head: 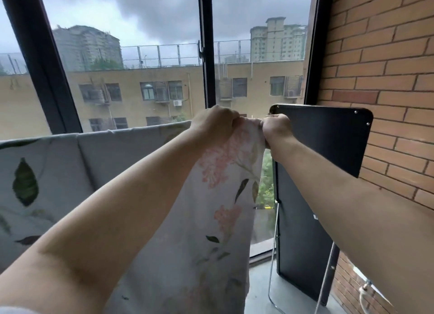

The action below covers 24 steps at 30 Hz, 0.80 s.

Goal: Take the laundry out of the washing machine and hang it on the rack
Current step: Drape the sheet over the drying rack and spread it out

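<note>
Gripping the bunched top edge of the floral sheet [225,196] with both hands, held high in front of the window [207,55]. Pinching with the left hand [212,123], fingers curled over the gathered fabric, knuckles toward camera. Same on the right hand [276,128]: curled tight on the cloth, thumb side against the hem, just beside the left and nearly touching it. Hanging straight down from the grip between the two forearms, pink blossoms and green leaves on pale grey. Draped further left over a straight support (hidden under the fabric, so cannot tell whether rail or line), running out to the left edge of view, large leaf print facing camera. Leaning upright against the brick wall [387,55] on the right: black panel [324,154], rounded corners, screw heads along the top, just behind the right hand. Thin metal legs [273,255] beside and below it, reaching down to the grey floor [258,285]. Beyond the glass: tan low block, taller towers behind, dark overcast sky.
</note>
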Motion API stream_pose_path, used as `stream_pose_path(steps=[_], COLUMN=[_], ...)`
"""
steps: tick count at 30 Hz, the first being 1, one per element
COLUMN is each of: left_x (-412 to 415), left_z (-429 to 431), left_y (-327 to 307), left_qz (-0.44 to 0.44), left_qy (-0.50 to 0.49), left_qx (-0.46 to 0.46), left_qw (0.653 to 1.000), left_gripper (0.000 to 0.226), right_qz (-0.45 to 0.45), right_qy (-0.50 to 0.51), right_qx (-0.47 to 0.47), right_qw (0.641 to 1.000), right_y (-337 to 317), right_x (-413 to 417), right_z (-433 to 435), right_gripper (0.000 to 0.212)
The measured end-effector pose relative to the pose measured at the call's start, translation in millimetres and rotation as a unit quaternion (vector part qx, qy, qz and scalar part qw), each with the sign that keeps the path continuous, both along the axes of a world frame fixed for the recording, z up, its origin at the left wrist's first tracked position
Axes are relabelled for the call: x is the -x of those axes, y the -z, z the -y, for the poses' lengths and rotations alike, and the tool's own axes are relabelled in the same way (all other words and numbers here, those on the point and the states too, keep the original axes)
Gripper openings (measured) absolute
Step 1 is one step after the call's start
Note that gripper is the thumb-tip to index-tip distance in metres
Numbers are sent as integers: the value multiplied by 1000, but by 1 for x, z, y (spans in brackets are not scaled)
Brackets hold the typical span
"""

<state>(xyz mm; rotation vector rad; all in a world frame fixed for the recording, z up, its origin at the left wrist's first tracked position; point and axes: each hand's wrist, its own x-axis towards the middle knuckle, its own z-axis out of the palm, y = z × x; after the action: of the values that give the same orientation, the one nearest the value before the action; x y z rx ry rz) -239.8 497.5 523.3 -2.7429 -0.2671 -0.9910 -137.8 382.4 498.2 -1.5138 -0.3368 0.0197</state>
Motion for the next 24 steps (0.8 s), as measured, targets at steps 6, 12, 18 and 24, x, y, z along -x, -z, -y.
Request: stream_pose_path(steps=[6,12,18,24], left_x=[45,146,270,347], left_z=[-26,-86,-144,-181], left_y=[-7,-2,12,32], left_qz=[76,169,221,189], left_qy=[-10,-204,-384,-415], left_qx=[17,30,104,137], left_qw=[997,964,891,879], left_gripper=[34,32,34,37], right_qz=[111,446,561,570], right_qy=[148,4,-188,-200], right_qx=[77,17,125,174], right_qw=[980,895,796,778], right_y=[-2,-27,-24,-26], right_x=[30,127,225,269], right_z=[-32,-88,-148,-191], right_gripper=[25,34,31,29])
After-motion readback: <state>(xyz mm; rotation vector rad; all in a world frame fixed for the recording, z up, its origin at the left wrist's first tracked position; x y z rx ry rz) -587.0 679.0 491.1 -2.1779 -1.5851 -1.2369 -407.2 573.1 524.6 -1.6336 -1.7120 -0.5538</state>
